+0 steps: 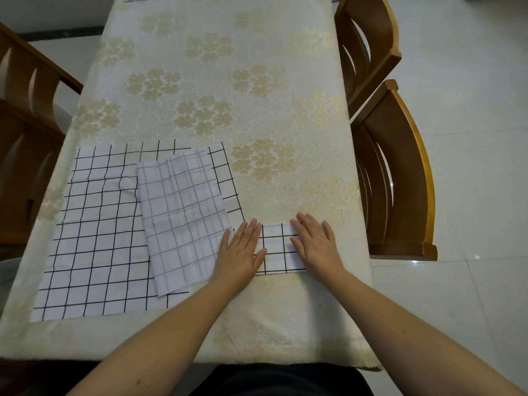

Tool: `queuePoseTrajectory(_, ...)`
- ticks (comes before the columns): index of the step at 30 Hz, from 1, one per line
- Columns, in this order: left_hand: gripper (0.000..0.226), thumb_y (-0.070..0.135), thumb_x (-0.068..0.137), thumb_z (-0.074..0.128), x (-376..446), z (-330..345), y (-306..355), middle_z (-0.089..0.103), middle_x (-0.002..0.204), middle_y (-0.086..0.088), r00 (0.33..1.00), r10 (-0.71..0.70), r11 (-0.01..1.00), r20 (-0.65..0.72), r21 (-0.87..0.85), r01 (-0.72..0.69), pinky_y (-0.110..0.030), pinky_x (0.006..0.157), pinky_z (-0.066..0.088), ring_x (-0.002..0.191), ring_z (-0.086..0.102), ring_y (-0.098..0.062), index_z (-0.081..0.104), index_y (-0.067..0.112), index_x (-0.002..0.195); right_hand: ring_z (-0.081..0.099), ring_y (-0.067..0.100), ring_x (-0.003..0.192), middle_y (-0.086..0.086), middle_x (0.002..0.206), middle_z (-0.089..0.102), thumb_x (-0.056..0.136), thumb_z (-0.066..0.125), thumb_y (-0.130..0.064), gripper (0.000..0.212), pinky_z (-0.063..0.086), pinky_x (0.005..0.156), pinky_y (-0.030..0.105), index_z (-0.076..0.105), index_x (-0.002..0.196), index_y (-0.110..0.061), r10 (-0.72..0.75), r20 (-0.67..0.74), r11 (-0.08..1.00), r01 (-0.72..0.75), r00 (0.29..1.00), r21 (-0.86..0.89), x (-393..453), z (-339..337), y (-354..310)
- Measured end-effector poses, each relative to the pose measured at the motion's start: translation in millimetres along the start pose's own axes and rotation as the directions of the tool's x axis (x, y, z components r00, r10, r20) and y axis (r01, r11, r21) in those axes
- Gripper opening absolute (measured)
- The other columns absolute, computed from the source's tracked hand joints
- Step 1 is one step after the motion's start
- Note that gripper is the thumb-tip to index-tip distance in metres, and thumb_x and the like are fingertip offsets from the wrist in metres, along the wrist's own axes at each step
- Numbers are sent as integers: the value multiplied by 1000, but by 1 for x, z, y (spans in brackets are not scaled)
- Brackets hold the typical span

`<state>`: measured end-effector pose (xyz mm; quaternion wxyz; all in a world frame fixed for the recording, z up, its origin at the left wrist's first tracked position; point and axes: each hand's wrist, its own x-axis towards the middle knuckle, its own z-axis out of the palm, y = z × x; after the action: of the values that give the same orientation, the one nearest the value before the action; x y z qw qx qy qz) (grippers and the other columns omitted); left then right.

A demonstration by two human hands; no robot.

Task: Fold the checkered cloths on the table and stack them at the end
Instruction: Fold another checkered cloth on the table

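Small folded black-checked white cloth (275,248) lies just right of the large spread checkered cloth (94,238). Left hand (243,252), right hand (315,244) press it, fingers straight, slightly spread. Soft, light; likely best gripped at corners.

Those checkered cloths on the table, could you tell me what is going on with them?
A person presses both flat hands, left hand and right hand, on a small folded cloth. Beside it a grey-lined cloth lies partly folded on a large, unfolded black-lined cloth. No stack is visible yet.
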<state>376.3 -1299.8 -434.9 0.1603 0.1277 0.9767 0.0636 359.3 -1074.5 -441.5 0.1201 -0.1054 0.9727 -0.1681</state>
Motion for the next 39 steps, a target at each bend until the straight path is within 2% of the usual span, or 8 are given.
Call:
queuePoseTrajectory(5, 39, 24, 99, 47, 24, -30, -5, 48, 143, 2, 995, -34, 996, -89, -79, 27, -43, 113, 17, 131, 42, -20, 50, 26, 138, 46, 25, 121, 0, 127, 55, 91, 61, -34, 32, 22, 106, 40, 59, 122, -26, 10, -15, 999, -10, 1000, -46, 25, -29, 9)
queuePoseTrajectory(12, 35, 34, 88, 67, 68, -62, -1, 49, 126, -2, 995, -20, 991, 101, 133, 6, -39, 100, 30, 118, 42, -24, 55, 23, 118, 44, 23, 113, -2, 112, 53, 85, 68, -42, 27, 29, 93, 37, 60, 105, -27, 71, 228, 994, -50, 971, -97, 54, -58, 1)
queuePoseTrajectory(18, 18, 38, 92, 60, 65, -66, -5, 53, 113, 1, 995, -1, 996, 99, 87, -8, -37, 94, 33, 110, 47, -22, 59, 25, 104, 60, 19, 83, -3, 87, 62, 84, 69, -18, 17, 46, 79, 32, 54, 91, -20, 109, 250, 934, -185, 962, 305, 30, -59, 3)
queuePoseTrajectory(21, 9, 33, 91, 62, 46, -72, -6, 59, 91, 10, 996, -19, 973, 91, -226, 39, -31, 80, 43, 91, 58, -17, 55, 27, 91, 56, 13, 77, -1, 92, 62, 82, 74, -18, 22, 46, 69, 23, 62, 101, -19, 115, 296, 840, -252, 948, 480, 13, -58, 7)
queuePoseTrajectory(25, 11, 23, 85, 72, 15, -83, -11, 66, 86, 10, 991, -116, 731, 73, -668, 135, -23, 73, 48, 82, 60, -6, 62, 26, 84, 56, 14, 75, -3, 85, 61, 84, 74, -33, 24, 42, 63, 22, 67, 97, -14, 94, 351, 842, -262, 932, 471, -4, -57, 9)
queuePoseTrajectory(28, 9, 28, 82, 76, -2, -83, -16, 69, 88, 2, 965, -233, 447, 122, -868, 218, -33, 74, 54, 79, 63, -20, 69, 28, 87, 66, 25, 88, 10, 92, 71, 88, 71, -29, 26, 53, 81, 36, 69, 100, -6, 126, 384, 535, -389, 915, 750, -19, -59, 3)
queuePoseTrajectory(36, 30, 39, 96, 57, -35, -85, -5, 70, 113, -13, 875, -284, -192, 391, -918, 347, -54, 92, 52, 102, 68, -30, 66, 15, 112, 70, 24, 92, 12, 104, 72, 95, 60, -26, 22, 57, 82, 39, 65, 111, -11, 375, 318, 112, -383, 871, 917, -46, -64, -43)
queuePoseTrajectory(39, 33, 40, 98, 52, -53, -86, -2, 72, 111, -10, 856, -196, -166, 479, -876, 452, -48, 92, 54, 103, 69, -27, 65, 14, 115, 69, 26, 95, 9, 101, 73, 95, 61, -27, 16, 57, 84, 42, 66, 106, -16, 470, 279, 80, -355, 837, 931, -57, -69, -56)
